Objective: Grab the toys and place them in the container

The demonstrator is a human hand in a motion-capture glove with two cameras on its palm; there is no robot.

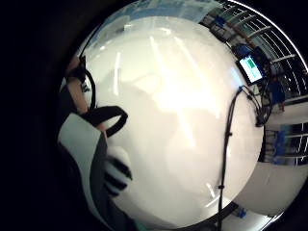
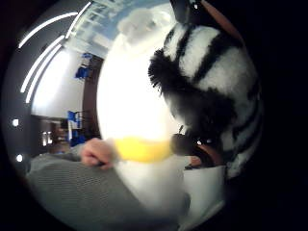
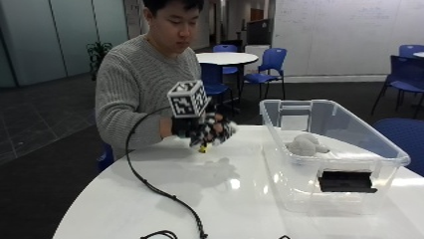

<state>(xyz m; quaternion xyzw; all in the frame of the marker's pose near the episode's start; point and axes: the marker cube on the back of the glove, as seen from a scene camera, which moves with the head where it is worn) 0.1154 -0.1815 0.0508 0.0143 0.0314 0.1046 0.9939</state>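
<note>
Gloved right hand (image 3: 199, 130) grips zebra toy (image 2: 211, 82); only outside view shows container (image 3: 331, 164).

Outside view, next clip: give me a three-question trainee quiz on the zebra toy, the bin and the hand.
1. True or false: the gloved right hand grips the zebra plush toy above the white table.
2. What already lies in the clear plastic container?
A. a grey plush toy
B. a red ball
C. nothing
3. Fill in: the zebra plush toy is ___ the container.

Key: 1 true; 2 A; 3 outside
</note>
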